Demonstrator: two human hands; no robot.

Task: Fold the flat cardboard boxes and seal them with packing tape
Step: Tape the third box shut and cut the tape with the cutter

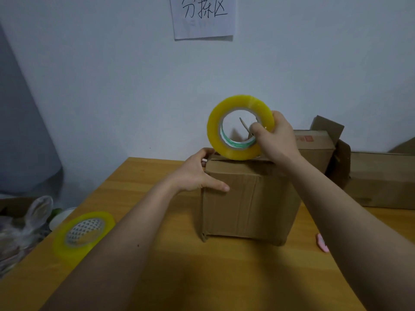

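A folded brown cardboard box [249, 205] stands upright in the middle of the wooden table [157, 254]. My right hand [278, 135] grips a yellow roll of packing tape [215, 131] on edge, its lower rim resting on the box's top. My left hand [197, 173] clasps the box's top left corner, thumb on the near face, fingers over the top edge. A second yellow tape roll [83, 232] lies flat on the table at the left.
More cardboard boxes [377, 176] are stacked at the back right against the wall. A pink object [323, 242] lies by my right forearm. Clear plastic bags [24, 227] sit off the table's left edge. A paper sign [203, 16] hangs on the wall.
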